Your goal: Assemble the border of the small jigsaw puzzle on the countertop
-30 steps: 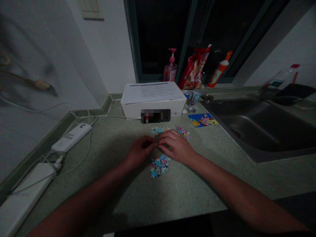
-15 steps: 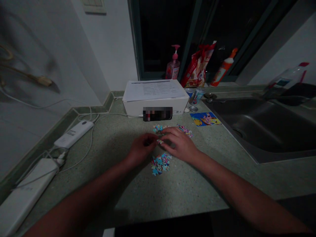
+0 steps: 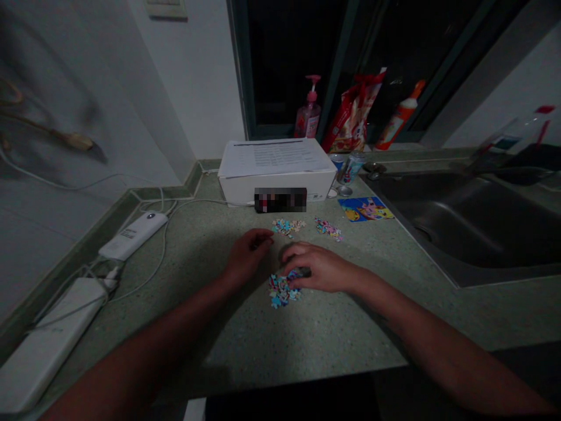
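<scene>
Jigsaw puzzle pieces lie in a loose pile (image 3: pixel 280 295) on the counter in front of me. Over the pile's upper right edge is my right hand (image 3: pixel 322 269), its thumb and fingers apart and its fingertips reaching down to the pieces. My left hand (image 3: pixel 246 257) hovers just up and left of the pile, thumb and forefinger pinched together; whatever may be between them is too small to make out. Farther back are two smaller groups of pieces, one of pale and blue pieces (image 3: pixel 287 227) and one of pink and purple pieces (image 3: pixel 328 228).
A phone (image 3: pixel 280 200) leans against a white box (image 3: pixel 236 186) with a printed sheet on top. To its right lies a colourful cartoon card (image 3: pixel 366 209), near the steel sink (image 3: pixel 464 216). A white power bank (image 3: pixel 134 234), cables and a power strip (image 3: pixel 52 339) are on the left.
My hands were together over a small puzzle piece; now they are apart. My right hand has moved down to the near pile, and my left hand has shifted slightly left.
</scene>
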`<state>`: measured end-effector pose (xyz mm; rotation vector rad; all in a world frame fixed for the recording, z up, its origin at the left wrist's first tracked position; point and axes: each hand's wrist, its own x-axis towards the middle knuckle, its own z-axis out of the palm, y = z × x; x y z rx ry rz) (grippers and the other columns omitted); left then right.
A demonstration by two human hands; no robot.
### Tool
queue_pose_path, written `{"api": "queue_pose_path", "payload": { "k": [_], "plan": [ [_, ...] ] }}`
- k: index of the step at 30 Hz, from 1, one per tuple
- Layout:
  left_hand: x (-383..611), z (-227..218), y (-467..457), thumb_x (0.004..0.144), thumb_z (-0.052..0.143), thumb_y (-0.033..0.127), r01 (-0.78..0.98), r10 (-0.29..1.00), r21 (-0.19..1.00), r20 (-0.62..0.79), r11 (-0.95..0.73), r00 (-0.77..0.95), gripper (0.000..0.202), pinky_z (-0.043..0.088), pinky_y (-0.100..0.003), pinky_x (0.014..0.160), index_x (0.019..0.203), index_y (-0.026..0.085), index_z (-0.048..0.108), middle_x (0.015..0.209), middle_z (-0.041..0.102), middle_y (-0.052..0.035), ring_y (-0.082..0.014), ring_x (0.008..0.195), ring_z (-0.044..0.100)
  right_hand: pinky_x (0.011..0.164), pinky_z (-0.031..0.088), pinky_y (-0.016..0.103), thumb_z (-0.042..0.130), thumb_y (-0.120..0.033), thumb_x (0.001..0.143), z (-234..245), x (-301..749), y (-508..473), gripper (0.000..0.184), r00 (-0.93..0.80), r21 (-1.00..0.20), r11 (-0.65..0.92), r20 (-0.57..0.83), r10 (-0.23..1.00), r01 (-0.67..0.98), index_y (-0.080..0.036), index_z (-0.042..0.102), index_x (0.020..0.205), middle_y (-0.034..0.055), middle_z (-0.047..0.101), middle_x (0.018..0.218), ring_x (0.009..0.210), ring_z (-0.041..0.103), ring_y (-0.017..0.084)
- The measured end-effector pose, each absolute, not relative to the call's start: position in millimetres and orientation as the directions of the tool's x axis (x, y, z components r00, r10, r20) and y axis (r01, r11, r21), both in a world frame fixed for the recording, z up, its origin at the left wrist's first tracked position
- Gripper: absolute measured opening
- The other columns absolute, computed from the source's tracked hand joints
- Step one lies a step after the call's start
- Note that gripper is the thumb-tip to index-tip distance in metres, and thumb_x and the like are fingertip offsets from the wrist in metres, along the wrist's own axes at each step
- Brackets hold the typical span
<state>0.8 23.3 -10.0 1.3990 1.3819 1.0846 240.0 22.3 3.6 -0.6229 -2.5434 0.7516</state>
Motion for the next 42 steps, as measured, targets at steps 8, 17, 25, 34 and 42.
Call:
{"api": "queue_pose_path", "payload": {
  "k": [8, 17, 25, 34, 42],
  "plan": [
    [1, -12, 22, 0.086, 0.071, 0.027, 0.216, 1.000, 0.976, 0.008, -0.009, 0.005, 0.021, 0.055, -0.034, 0.083, 0.103, 0.021, 0.080, 0.098, 0.081, -0.0062, -0.0227, 0.090, 0.074, 0.109, 0.055, 0.051, 0.069, -0.022, 0.103, -4, 245, 43, 0.017, -0.505, -0.296, 0.617, 0.375, 0.777, 0.729, -0.021, 0.083, 0.114, 0.0144, 0.076, 0.128, 0.123, 0.068, 0.031],
    [2, -13, 21, 0.086, 0.069, 0.030, 0.235, 0.999, 0.972, 0.017, -0.024, 0.029, 0.022, 0.055, -0.035, 0.084, 0.103, 0.022, 0.080, 0.098, 0.082, -0.0058, -0.0231, 0.090, 0.074, 0.122, 0.045, 0.058, 0.063, -0.022, 0.104, -26, 245, 63, 0.033, -0.367, -0.138, 0.442, 0.370, 0.853, 0.886, -0.015, 0.076, 0.133, 0.0214, 0.067, 0.148, 0.147, 0.054, 0.038],
    [2, -16, 22, 0.084, 0.071, 0.034, 0.209, 0.999, 0.977, 0.029, -0.036, 0.035, 0.023, 0.055, -0.037, 0.084, 0.101, 0.021, 0.079, 0.098, 0.082, -0.0073, -0.0249, 0.091, 0.074, 0.121, 0.047, 0.055, 0.065, -0.023, 0.104, -25, 253, 67, 0.023, -0.367, -0.175, 0.451, 0.366, 0.855, 0.875, -0.016, 0.081, 0.118, 0.0176, 0.073, 0.139, 0.143, 0.058, 0.038],
    [2, -17, 21, 0.085, 0.070, 0.036, 0.243, 0.999, 0.969, 0.027, -0.037, 0.043, 0.026, 0.054, -0.036, 0.082, 0.104, 0.022, 0.080, 0.098, 0.081, -0.0072, -0.0241, 0.089, 0.073, 0.109, 0.052, 0.050, 0.068, -0.017, 0.095, -22, 256, 69, 0.013, -0.375, -0.288, 0.504, 0.403, 0.835, 0.814, -0.019, 0.078, 0.103, 0.0167, 0.075, 0.123, 0.120, 0.066, 0.033],
    [4, -9, 19, 0.084, 0.071, 0.031, 0.282, 0.999, 0.959, 0.012, -0.023, 0.041, 0.021, 0.055, -0.036, 0.084, 0.100, 0.022, 0.080, 0.096, 0.081, -0.0061, -0.0238, 0.088, 0.073, 0.087, 0.055, 0.042, 0.069, -0.023, 0.096, -12, 252, 60, 0.007, -0.300, -0.499, 0.428, 0.318, 0.899, 0.753, -0.021, 0.076, 0.094, 0.0095, 0.079, 0.096, 0.096, 0.072, 0.028]
  ]
}}
